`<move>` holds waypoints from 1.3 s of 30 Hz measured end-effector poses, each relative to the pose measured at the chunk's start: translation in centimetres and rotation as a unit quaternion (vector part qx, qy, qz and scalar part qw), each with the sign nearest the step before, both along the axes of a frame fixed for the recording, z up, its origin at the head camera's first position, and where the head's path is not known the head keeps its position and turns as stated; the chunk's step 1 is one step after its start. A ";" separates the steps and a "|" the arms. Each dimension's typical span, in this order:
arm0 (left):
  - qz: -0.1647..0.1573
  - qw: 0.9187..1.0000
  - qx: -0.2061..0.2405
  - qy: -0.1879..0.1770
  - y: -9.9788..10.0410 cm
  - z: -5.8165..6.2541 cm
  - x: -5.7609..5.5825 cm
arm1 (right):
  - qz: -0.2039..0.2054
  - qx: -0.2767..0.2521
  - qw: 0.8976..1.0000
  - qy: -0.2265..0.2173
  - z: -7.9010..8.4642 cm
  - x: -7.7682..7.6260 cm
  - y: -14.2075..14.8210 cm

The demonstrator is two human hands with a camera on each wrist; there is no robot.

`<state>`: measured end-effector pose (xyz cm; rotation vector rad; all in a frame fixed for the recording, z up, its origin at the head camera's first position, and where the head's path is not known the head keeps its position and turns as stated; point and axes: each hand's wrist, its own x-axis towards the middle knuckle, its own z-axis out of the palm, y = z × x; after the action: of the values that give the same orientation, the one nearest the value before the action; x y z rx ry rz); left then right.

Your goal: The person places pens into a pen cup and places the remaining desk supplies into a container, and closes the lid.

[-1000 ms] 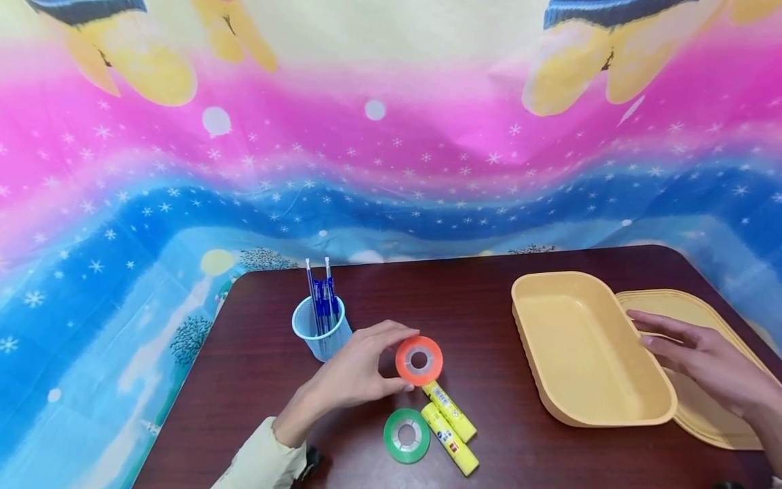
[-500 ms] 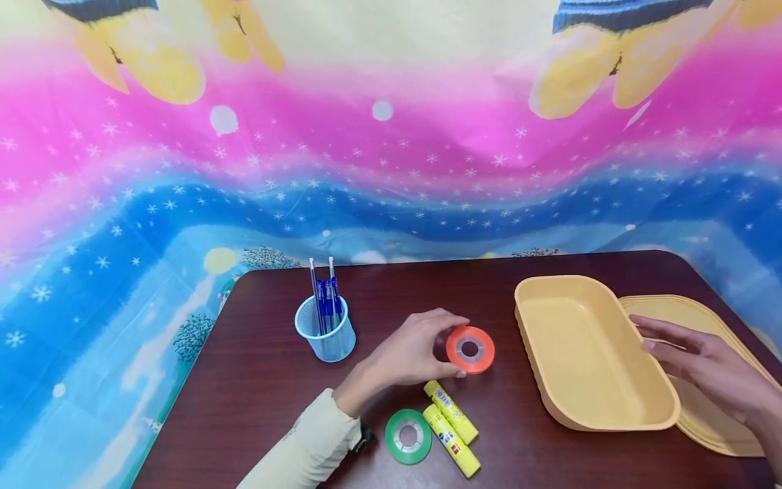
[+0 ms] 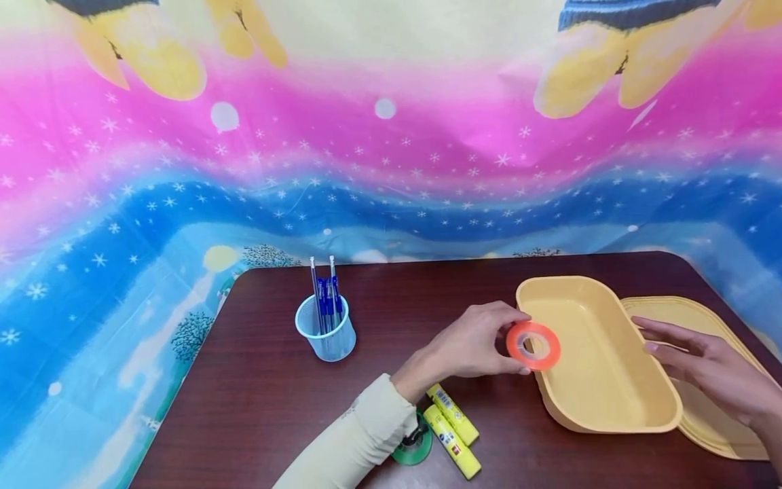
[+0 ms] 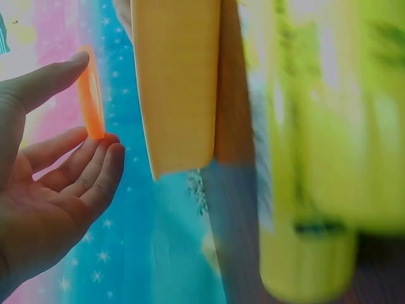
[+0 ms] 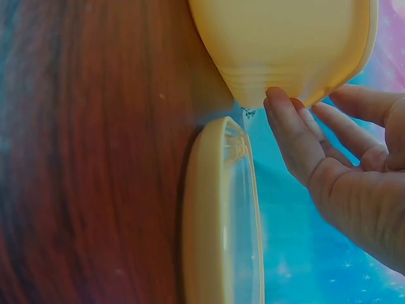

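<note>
My left hand [image 3: 473, 343] pinches a roll of orange tape [image 3: 552, 346] between thumb and fingers, over the left rim of a yellow plastic box [image 3: 599, 353]. In the left wrist view the orange tape [image 4: 90, 95] shows edge-on between thumb and fingertips, beside the box wall [image 4: 177, 88]. My right hand [image 3: 709, 363] has its fingers at the box's right side. From the right wrist, those fingers [image 5: 288, 126] look nearly straight against the box's outer wall [image 5: 285, 44].
A yellow lid [image 3: 715, 407] lies right of the box, under my right hand. Two yellow glue sticks [image 3: 452, 441] and a green tape roll [image 3: 415, 451], partly hidden by my left sleeve, lie near the front. A blue mesh cup [image 3: 332, 339] with several pens stands back left.
My left hand has carried the orange tape rightward from beside the glue sticks to the box's left rim. The right hand has stayed at the box's side.
</note>
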<state>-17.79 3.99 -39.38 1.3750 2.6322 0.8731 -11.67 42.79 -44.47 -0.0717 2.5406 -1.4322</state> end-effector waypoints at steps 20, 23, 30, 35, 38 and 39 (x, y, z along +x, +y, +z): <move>-0.035 0.996 -0.080 0.012 8.2 0.0 0.1 | -0.003 -0.005 1.000 0.004 0.2 0.2 -0.3; -0.046 0.995 -0.091 0.019 9.0 -0.2 0.3 | 0.003 -0.018 1.000 0.007 0.3 0.4 -0.3; -0.064 0.991 -0.119 0.023 10.3 -0.8 0.4 | -0.003 -0.022 1.000 -0.001 0.4 0.3 -0.5; -0.065 0.987 -0.146 0.015 11.0 -1.2 0.8 | -0.006 -0.012 1.000 -0.002 0.4 0.4 -0.5; -0.066 0.984 -0.164 0.008 11.3 -1.4 1.1 | -0.003 -0.008 1.000 -0.002 0.4 0.4 -0.5; -0.067 0.983 -0.170 0.004 11.3 -1.4 1.1 | -0.002 -0.006 1.000 -0.001 0.4 0.5 -0.4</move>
<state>-16.67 15.33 -40.76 1.4386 2.5052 0.3790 -11.21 42.35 -44.06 -0.0670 2.5311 -1.4484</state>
